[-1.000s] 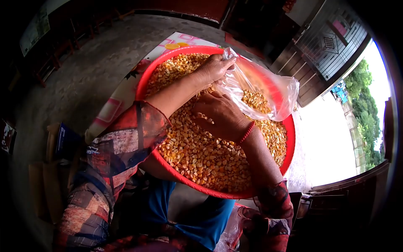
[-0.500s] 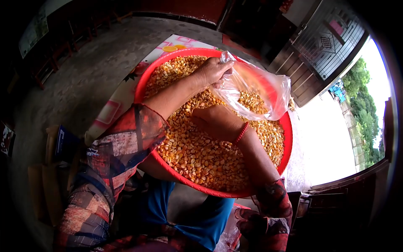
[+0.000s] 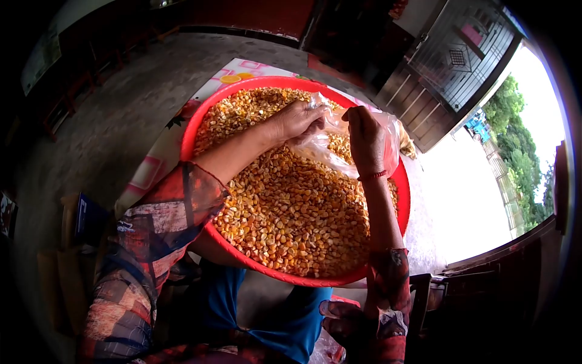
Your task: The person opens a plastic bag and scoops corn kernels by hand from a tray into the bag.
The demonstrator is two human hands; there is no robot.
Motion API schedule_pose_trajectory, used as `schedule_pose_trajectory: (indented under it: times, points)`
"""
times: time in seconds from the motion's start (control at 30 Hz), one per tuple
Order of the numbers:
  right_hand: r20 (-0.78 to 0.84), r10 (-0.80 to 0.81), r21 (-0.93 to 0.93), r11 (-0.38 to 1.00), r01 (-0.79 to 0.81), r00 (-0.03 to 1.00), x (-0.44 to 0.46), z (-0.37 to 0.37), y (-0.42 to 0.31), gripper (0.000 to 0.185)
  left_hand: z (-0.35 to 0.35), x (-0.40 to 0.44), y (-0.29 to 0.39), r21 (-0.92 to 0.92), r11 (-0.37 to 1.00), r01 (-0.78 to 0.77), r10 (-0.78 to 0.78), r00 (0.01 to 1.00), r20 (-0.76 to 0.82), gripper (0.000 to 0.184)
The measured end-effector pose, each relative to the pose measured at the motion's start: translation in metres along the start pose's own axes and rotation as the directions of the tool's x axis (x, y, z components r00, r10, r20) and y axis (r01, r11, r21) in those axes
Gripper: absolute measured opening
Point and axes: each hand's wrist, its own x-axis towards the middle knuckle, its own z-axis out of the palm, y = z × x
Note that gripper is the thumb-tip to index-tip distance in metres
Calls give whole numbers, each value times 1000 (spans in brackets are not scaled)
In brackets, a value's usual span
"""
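Note:
A wide red basin (image 3: 405, 197) holds loose yellow-orange corn kernels (image 3: 291, 212) spread up to its sides. Over its far side, my left hand (image 3: 300, 121) is closed on the edge of a clear plastic bag (image 3: 321, 148). The bag hangs partly crumpled above the kernels, towards the basin's right rim. My right hand (image 3: 367, 142), with a red bracelet at the wrist, is raised at the bag with its fingers curled inward. What lies inside those fingers is hidden from me.
The basin stands on a patterned tablecloth (image 3: 145, 173). Beyond the right rim lies a tan bundle (image 3: 406, 142). An open door (image 3: 451, 67) and bright doorway are to the right. Cardboard boxes (image 3: 63, 273) stand at the lower left, and dark stools (image 3: 79, 91) line the far left wall.
My right hand has risen from the corn kernels, moving away and to the right, up to the bag. My left hand keeps its grip, and the bag has crumpled lower.

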Motion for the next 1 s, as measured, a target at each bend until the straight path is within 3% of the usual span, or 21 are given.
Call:
schedule_pose_trajectory:
  times: [0.07,0.13,0.2,0.27,0.33,0.4,0.43,0.47,0.53,0.6,0.67,0.73,0.8,1.0]
  points:
    - [-27,38,-93,995,-40,999,3,0,17,20,-1,0,2,10,998,57,-57,998,-8,35]
    - [69,53,-172,984,-41,996,4,4,39,21,-1,3,-2,-7,999,44,-44,999,14,34]
    - [103,54,-150,988,-38,993,1,5,46,19,0,5,-4,10,1000,21,-20,998,-56,34]
    - [-11,-193,-282,942,182,981,-1,4,40,14,-1,5,-2,14,999,46,-44,997,-69,33]
    - [10,-185,-281,942,181,983,0,1,17,8,-4,5,-3,17,998,69,-67,994,-82,33]
    - [73,-297,-104,947,303,952,-1,4,-7,6,-7,7,-6,-35,999,22,-25,996,-87,31]
    - [212,-257,2,965,262,943,-5,3,-25,6,-8,7,-2,-73,993,96,-105,987,-121,30]
    - [349,-227,102,974,204,909,-12,6,-39,8,-15,13,-9,-79,996,34,-41,996,-80,29]
    - [404,-500,176,864,471,766,-25,23,-47,10,-6,15,-9,-121,992,-44,13,968,-250,29]
    - [257,-723,303,691,657,641,-32,46,-52,15,-16,17,-13,-33,998,-54,46,980,-196,29]
    - [294,-734,286,679,677,612,-43,58,-47,17,-14,10,-4,-146,989,29,-49,990,-136,30]
    - [331,-744,269,664,698,580,-44,55,-48,19,-14,10,-5,-127,990,59,-79,984,-159,30]
    - [682,-523,252,824,507,511,-41,47,-48,21,-16,11,-7,-75,995,71,-80,988,-133,37]
    - [791,-363,172,904,391,493,-46,47,-42,21,-18,12,-8,-59,996,69,-75,991,-113,38]
